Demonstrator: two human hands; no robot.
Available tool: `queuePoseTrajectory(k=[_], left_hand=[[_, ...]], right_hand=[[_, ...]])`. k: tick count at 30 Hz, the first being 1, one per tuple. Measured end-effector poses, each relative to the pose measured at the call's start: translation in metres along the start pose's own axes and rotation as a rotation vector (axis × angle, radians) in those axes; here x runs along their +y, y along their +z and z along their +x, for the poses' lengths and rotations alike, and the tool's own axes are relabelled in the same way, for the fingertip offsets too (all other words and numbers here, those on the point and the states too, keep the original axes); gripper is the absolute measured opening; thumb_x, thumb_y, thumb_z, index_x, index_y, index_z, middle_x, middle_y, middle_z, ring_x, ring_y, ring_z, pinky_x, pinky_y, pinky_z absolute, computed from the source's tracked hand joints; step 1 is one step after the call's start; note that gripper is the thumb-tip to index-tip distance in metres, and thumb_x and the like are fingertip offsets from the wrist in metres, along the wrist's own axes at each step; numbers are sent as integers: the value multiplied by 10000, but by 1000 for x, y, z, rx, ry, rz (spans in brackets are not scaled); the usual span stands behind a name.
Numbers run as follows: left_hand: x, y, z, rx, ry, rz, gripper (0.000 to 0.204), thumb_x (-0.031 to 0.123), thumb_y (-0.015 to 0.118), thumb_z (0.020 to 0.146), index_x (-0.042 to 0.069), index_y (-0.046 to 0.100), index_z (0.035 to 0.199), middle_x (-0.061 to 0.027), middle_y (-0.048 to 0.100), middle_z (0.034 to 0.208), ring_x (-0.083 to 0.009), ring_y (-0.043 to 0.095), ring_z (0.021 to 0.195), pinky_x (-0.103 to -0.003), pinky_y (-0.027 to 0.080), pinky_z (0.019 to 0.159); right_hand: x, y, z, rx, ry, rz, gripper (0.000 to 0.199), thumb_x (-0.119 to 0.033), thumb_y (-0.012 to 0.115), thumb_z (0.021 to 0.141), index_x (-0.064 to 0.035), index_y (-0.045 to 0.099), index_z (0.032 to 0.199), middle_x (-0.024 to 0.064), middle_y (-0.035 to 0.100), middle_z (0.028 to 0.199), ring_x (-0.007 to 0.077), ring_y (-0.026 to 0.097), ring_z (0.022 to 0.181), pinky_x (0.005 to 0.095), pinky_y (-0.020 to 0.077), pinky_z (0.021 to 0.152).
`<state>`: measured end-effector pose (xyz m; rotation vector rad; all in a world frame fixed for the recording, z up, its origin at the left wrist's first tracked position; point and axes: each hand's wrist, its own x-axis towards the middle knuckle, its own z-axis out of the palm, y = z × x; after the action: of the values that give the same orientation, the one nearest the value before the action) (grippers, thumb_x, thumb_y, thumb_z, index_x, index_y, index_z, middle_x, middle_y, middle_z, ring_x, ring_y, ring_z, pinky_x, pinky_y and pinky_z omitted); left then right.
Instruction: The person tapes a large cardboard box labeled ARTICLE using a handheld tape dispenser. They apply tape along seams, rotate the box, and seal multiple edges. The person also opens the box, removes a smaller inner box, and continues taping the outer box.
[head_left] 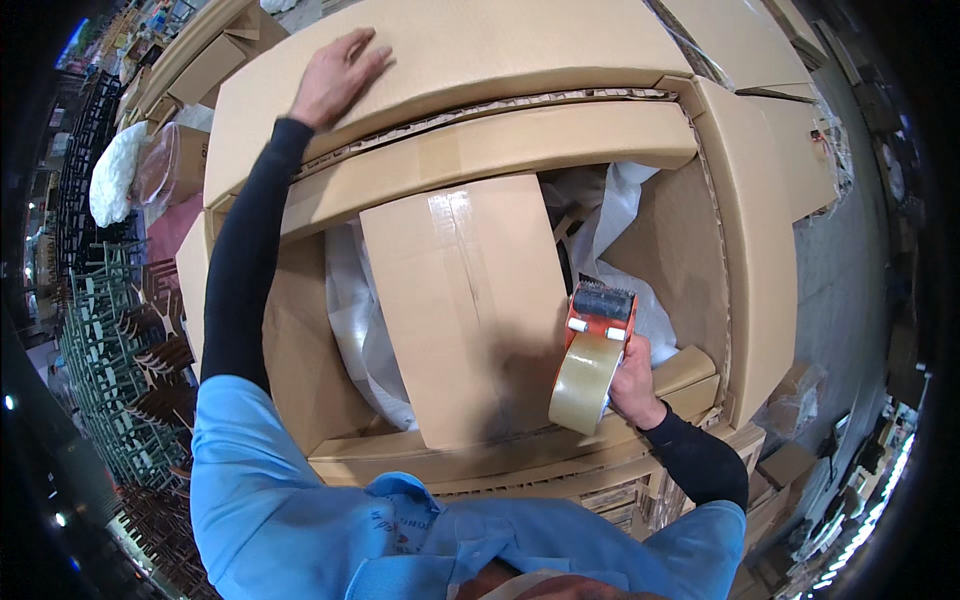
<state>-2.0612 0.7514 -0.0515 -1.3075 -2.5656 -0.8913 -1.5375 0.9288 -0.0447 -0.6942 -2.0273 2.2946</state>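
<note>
The tape dispenser (592, 352) has an orange body with a dark toothed blade at its top end and a roll of clear brownish tape on its lower part. It sits in the right hand (632, 383), whose fingers are wrapped tight round its handle, above the near right edge of a large open cardboard box (760, 260).

A narrow cardboard strip (465, 310) lies across the opening from the near rim toward the far flap, with a glossy band of tape running down its middle. Just beside the dispenser, white plastic wrapping (620, 215) shows through the gaps on both sides of that strip, and the box's side flaps stand open to left and right.

The left hand (338, 75) rests flat with fingers spread on the far top flap (450, 60), the black sleeve stretched across the left side of the box.

Other cartons (205, 60) are stacked beyond the box at upper left, next to a white bag (115, 170). Green metal racks (110, 340) stand lower at the left.
</note>
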Motion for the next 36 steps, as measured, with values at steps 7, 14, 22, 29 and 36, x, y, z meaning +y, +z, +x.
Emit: queuePoseTrajectory(k=[7, 14, 22, 29, 36], left_hand=[[148, -48, -115, 116, 162, -392, 337, 133, 687, 947, 1, 661, 1257, -138, 703, 1243, -245, 656, 1176, -336, 489, 1001], [243, -37, -159, -375, -447, -1329, 372, 371, 563, 1051, 2, 558, 1012, -193, 688, 1216, -199, 676, 1066, -329, 548, 903], [269, -49, -151, -489, -592, -1510, 333, 253, 677, 989, -3, 464, 983, -229, 692, 1161, -250, 694, 1080, -351, 592, 847], [269, -42, -165, -504, -729, -1663, 537, 116, 725, 944, -90, 332, 1245, -189, 707, 1106, -221, 695, 1002, -360, 593, 808], [230, -4, -170, -557, -863, -1875, 320, 59, 694, 953, 30, 424, 1124, -197, 694, 1156, -252, 687, 1066, -416, 563, 901]], right_hand=[[-36, 1, 4, 250, -44, -14, 380, -25, 653, 842, 62, 655, 1212, 74, 733, 1036, 122, 683, 937, 292, 540, 854], [-89, 30, 17, 362, -641, -710, 605, 62, 679, 711, 44, 591, 1309, 214, 612, 1083, 359, 635, 1003, 417, 514, 894], [-101, 42, 1, 422, -803, -1099, 769, 29, 732, 684, -10, 516, 1421, 171, 559, 1152, 351, 563, 1042, 446, 455, 925], [-95, 42, -6, 372, -839, -1207, 826, -6, 765, 653, -33, 506, 1436, 150, 546, 1149, 328, 542, 1041, 443, 426, 899], [-102, 60, 0, 216, -701, -1168, 821, -48, 802, 709, -16, 465, 1457, 181, 561, 1159, 359, 575, 1056, 449, 480, 926]])
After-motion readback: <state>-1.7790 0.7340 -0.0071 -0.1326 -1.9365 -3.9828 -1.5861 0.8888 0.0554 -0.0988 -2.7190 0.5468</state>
